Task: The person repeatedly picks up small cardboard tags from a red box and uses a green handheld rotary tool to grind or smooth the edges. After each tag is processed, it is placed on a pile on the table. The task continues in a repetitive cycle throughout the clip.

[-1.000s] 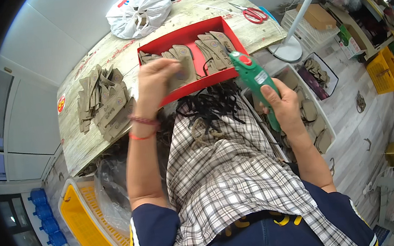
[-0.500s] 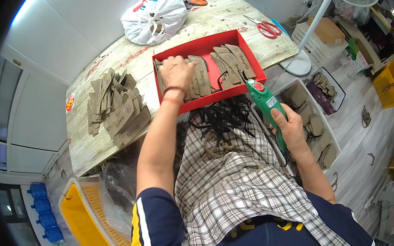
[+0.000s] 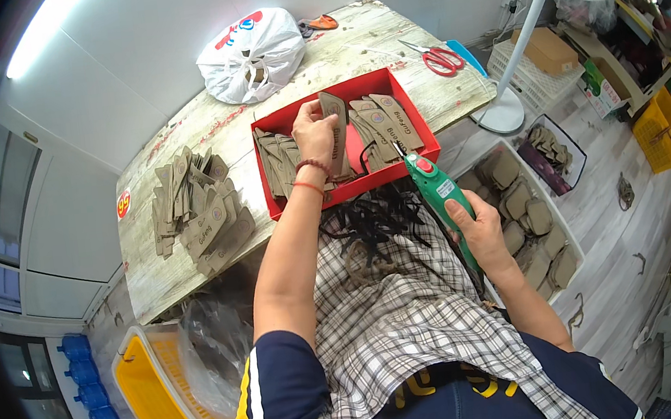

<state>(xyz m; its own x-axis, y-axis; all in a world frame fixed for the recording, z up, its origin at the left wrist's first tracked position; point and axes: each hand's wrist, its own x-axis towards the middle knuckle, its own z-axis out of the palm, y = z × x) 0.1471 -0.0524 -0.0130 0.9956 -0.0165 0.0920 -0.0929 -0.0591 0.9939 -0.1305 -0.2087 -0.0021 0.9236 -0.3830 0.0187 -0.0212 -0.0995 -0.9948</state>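
A single taupe strip (image 3: 336, 140) was found raised upright over the middle of the red box (image 3: 374, 83), pinched between the thumb and closed fingers of the left hand (image 3: 314, 134). By the right hand (image 3: 476, 227), fingers wrapped firmly, a green tool (image 3: 437, 190) was gripped, its tip pointed over the box's front right corner; contact with the strips there could not be determined. Inside the box, a left row (image 3: 277, 162) and a right row (image 3: 396, 121) were noted. Outside it, a sizeable loose pile (image 3: 196, 208) was recorded on the table (image 3: 146, 270). Work was judged to be partway along, with several strips left in the box; which group was finished could not be established. Compared with half a second earlier, when the left hand was placed over the left row, one strip had been lifted clear.
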